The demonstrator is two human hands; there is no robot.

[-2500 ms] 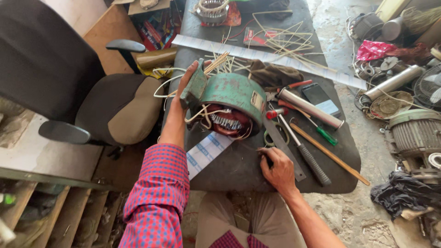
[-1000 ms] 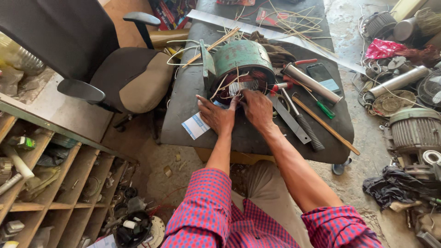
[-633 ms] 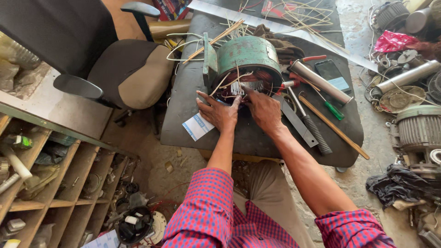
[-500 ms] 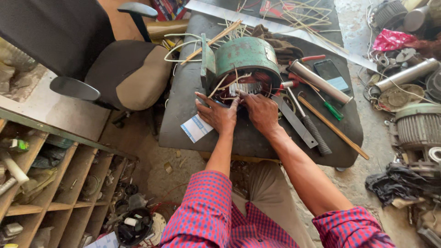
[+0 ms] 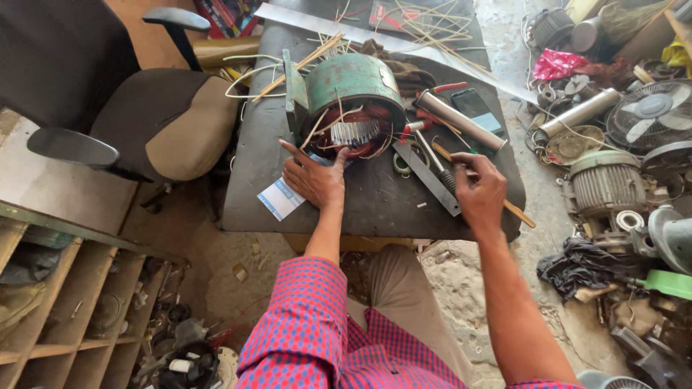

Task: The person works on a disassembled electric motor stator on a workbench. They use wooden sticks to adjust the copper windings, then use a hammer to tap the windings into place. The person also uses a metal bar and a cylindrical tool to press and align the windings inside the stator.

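A green motor stator [image 5: 353, 83] lies on its side on a dark worktable [image 5: 375, 209], its red copper windings [image 5: 360, 137] facing me. My left hand [image 5: 313, 179] lies palm down in front of it, fingers spread, fingertips touching the winding end. A white and blue paper card [image 5: 280, 199] sits partly under this hand. My right hand [image 5: 479, 191] is to the right, palm down with fingers curled over a black-handled tool [image 5: 447, 176] and a wooden stick [image 5: 517, 213]. Whether it grips either is not clear.
A flat metal bar [image 5: 427, 179], a silver tube [image 5: 458, 119], a phone [image 5: 479, 112] and thin sticks crowd the table's right and back. An office chair [image 5: 166, 122] stands left, wooden shelves [image 5: 65, 288] lower left. Motors [image 5: 605, 180], a fan [image 5: 649, 112] and scrap cover the floor at right.
My right hand has left the stator's windings and moved right onto the tools. My left hand stays at the stator's front, now with fingers spread.
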